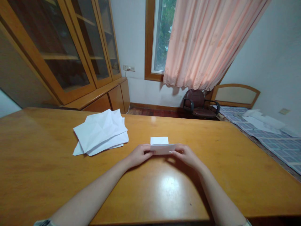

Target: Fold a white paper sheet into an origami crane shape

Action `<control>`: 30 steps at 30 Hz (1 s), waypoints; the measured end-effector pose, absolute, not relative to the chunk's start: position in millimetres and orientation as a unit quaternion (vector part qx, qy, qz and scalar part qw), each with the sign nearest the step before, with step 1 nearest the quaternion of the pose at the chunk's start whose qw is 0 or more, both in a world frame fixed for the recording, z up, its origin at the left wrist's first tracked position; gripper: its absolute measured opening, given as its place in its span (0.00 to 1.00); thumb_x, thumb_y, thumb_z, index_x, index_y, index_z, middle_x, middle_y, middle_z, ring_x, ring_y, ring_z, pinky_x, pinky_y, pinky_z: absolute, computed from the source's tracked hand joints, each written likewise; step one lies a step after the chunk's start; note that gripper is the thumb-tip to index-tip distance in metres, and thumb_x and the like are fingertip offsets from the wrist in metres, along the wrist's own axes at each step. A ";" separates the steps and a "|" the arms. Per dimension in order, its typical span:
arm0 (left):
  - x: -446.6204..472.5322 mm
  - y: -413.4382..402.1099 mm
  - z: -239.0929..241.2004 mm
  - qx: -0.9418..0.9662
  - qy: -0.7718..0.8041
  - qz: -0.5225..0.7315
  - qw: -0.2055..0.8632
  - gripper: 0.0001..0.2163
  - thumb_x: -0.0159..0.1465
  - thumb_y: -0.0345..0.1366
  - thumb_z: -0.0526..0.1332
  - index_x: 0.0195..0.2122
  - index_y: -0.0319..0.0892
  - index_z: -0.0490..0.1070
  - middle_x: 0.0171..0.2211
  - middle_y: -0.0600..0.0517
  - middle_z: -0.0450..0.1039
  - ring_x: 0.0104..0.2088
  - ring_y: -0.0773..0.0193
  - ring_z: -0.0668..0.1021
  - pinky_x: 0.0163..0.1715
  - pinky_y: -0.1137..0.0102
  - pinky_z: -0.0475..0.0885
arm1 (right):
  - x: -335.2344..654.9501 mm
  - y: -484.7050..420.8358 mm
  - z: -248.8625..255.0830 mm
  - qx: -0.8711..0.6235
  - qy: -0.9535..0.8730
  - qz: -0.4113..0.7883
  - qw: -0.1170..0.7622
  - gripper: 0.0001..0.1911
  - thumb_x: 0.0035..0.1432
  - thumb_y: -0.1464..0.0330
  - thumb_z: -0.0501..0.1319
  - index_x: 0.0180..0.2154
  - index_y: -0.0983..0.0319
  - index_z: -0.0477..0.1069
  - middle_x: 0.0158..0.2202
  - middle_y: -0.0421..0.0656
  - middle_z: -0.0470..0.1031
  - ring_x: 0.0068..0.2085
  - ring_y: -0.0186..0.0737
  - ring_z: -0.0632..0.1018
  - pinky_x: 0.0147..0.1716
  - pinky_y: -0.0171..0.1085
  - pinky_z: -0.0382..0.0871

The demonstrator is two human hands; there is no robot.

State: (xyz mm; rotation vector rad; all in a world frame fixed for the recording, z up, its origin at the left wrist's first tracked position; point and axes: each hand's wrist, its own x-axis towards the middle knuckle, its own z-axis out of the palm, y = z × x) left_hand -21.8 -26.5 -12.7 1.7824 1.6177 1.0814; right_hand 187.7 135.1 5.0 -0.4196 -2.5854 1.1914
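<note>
To make the fold neat, it seems best to line up the edges and press slowly. The small folded paper (161,146) lies on the table (47,163) between the hands. The left hand (138,154) pinches its left end and the right hand (185,154) pinches its right end.

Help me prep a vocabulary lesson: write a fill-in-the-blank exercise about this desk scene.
1. The left hand and the right hand pinch the ends of a folded strip of white ____.
2. The pile of creased sheets lies on the table to the ____ of the hands.
3. Under the curtain, beyond the table, stands a dark ____.
Missing words: paper; left; chair.
</note>
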 end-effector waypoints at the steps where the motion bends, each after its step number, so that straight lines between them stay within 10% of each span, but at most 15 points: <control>1: -18.5 -27.7 -11.5 0.651 0.598 0.393 0.253 0.13 0.66 0.41 0.53 0.44 0.43 0.74 0.42 0.50 0.76 0.42 0.60 0.75 0.45 0.67 0.68 | 185.2 134.3 2.2 -0.154 -0.892 0.403 0.138 0.21 0.60 0.54 0.54 0.32 0.63 0.76 0.34 0.47 0.77 0.37 0.42 0.75 0.40 0.40 0.68; 8: -5.0 -27.3 -11.9 0.623 0.666 0.350 0.213 0.23 0.68 0.47 0.47 0.23 0.38 0.69 0.24 0.52 0.70 0.25 0.67 0.71 0.27 0.73 0.64 | 170.1 133.6 -22.6 -0.248 -0.854 0.419 0.182 0.26 0.60 0.51 0.51 0.24 0.65 0.71 0.22 0.41 0.70 0.25 0.36 0.69 0.24 0.33 0.61; 13: -8.8 -26.2 -12.2 0.586 0.744 0.314 0.062 0.16 0.63 0.48 0.55 0.36 0.41 0.72 0.34 0.49 0.72 0.37 0.58 0.72 0.37 0.67 0.67 | 165.2 133.5 -31.5 -0.292 -0.870 0.366 0.154 0.21 0.58 0.54 0.54 0.28 0.64 0.72 0.24 0.41 0.72 0.25 0.36 0.69 0.23 0.32 0.57; 21: -11.6 -28.6 -27.7 0.554 0.810 0.191 -0.033 0.32 0.58 0.59 0.54 0.52 0.36 0.66 0.56 0.36 0.63 0.58 0.40 0.60 0.56 0.49 0.53 | 163.8 124.1 -23.8 -0.288 -0.925 0.198 0.151 0.17 0.58 0.57 0.56 0.24 0.61 0.69 0.27 0.43 0.69 0.32 0.40 0.70 0.32 0.36 0.61; 30: -4.1 -28.9 -22.0 0.577 0.798 0.176 -0.023 0.19 0.60 0.51 0.59 0.44 0.41 0.68 0.45 0.44 0.68 0.48 0.51 0.68 0.48 0.59 0.62 | 161.7 119.8 -27.9 -0.295 -0.913 0.209 0.188 0.11 0.56 0.60 0.60 0.28 0.61 0.69 0.33 0.44 0.68 0.37 0.42 0.69 0.38 0.38 0.63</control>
